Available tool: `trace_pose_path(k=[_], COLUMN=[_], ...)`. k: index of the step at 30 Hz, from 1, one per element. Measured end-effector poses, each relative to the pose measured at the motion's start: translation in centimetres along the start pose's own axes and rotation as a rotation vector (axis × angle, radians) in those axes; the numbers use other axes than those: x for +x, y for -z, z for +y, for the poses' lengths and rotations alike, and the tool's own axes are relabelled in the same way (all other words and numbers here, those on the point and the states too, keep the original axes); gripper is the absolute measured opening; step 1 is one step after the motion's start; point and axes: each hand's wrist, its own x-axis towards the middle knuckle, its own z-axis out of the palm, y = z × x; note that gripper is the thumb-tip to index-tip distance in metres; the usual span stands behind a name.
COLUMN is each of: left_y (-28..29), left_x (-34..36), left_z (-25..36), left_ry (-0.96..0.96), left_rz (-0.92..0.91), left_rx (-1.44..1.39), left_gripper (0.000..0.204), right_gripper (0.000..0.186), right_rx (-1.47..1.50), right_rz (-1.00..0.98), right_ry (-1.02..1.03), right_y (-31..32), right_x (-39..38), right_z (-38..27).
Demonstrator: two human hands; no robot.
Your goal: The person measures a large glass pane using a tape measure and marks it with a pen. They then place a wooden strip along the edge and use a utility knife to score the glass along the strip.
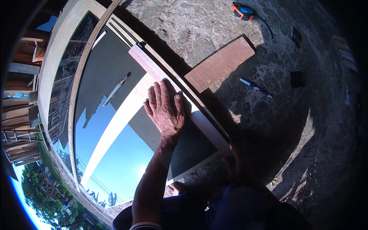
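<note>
A pale wooden T-square point(113, 126) lies across a sheet of reflective glass point(136, 151). Its crosspiece point(209, 128) runs along the glass's right edge, and the long blade reaches toward the lower left. My left hand point(167, 115) presses flat where blade and crosspiece meet, fingers stretched out and thumb apart. At the near end of the crosspiece, my right hand point(234, 159) sits in deep shadow; its fingers are too dark to make out. A slim glass cutter point(117, 89) rests on the glass, left of the blade and apart from it.
Right of the glass, a reddish-brown board point(220, 64) lies on the rough stone-like surface point(172, 25). Around it are a marker pen point(256, 88), an orange and black tape measure point(242, 11) and a small black block point(296, 79). A wooden strip point(74, 99) curves along the left.
</note>
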Motion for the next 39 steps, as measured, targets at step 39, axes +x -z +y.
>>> trace_pose_path(k=[39], left_y=[-0.5], left_x=[-0.2], left_z=[-0.1], left_ry=[-0.019], left_rz=[0.105], left_rx=[-0.149], left_gripper=[0.067], right_gripper=[0.055], right_rx=[-0.278], right_rz=[0.11], right_ry=[0.053], right_y=[1.8], right_x=[-1.0], right_z=[-1.2])
